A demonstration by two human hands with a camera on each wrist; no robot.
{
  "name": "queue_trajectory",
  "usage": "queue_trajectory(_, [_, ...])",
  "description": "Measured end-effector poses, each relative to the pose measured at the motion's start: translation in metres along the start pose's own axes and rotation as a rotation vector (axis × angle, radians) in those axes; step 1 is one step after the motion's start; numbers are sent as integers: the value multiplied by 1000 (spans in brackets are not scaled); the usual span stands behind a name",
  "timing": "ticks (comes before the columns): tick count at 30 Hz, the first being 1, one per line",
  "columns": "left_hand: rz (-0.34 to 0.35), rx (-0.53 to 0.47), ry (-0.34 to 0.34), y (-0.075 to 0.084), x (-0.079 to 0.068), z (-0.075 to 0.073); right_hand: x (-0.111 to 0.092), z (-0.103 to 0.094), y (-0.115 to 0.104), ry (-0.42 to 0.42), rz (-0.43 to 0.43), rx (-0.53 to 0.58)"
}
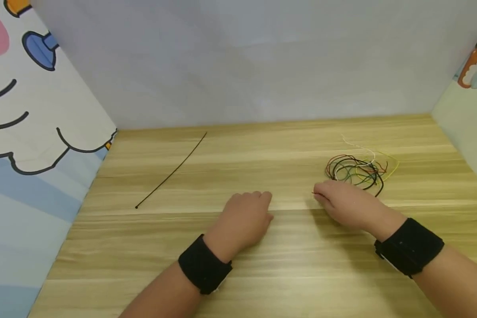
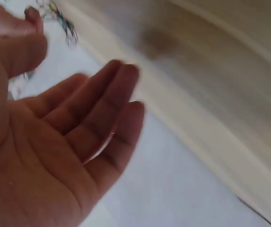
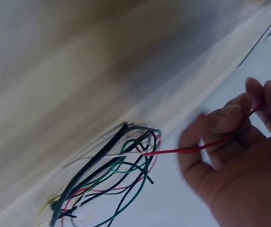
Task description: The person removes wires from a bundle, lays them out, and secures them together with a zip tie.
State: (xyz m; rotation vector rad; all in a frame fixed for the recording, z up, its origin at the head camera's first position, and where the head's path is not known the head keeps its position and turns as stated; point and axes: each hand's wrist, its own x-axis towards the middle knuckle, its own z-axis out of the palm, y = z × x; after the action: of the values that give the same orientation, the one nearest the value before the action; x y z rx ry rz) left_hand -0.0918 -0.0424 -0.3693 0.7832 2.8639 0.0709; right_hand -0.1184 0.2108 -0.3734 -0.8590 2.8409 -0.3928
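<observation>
My right hand (image 1: 346, 205) pinches a red cord (image 3: 187, 150) between thumb and forefinger; a tiny red tip shows at the fingertips in the head view. In the right wrist view the cord runs across the palm side to a loose tangle of cords (image 1: 357, 170) in black, green, red, white and yellow. This tangle lies just beyond the right hand on the table. My left hand (image 1: 244, 221) is over the middle of the table, palm down and holding nothing. Its fingers (image 2: 104, 111) are loosely bent in the left wrist view, apart from the thumb.
A single black cord (image 1: 171, 174) lies slantwise on the left of the wood-grain table (image 1: 115, 251), a small knot at its near end. A pale wall (image 1: 254, 66) closes off the back, and printed panels (image 1: 35, 145) stand at the sides.
</observation>
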Motion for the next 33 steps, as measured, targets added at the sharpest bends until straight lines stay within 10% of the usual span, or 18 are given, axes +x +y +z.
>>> queue_trajectory(11, [106, 36, 32, 55, 24, 8, -12, 29, -38, -49, 27, 100])
queue_trajectory(33, [85, 160, -46, 47, 9, 10, -12, 26, -23, -92, -40, 69])
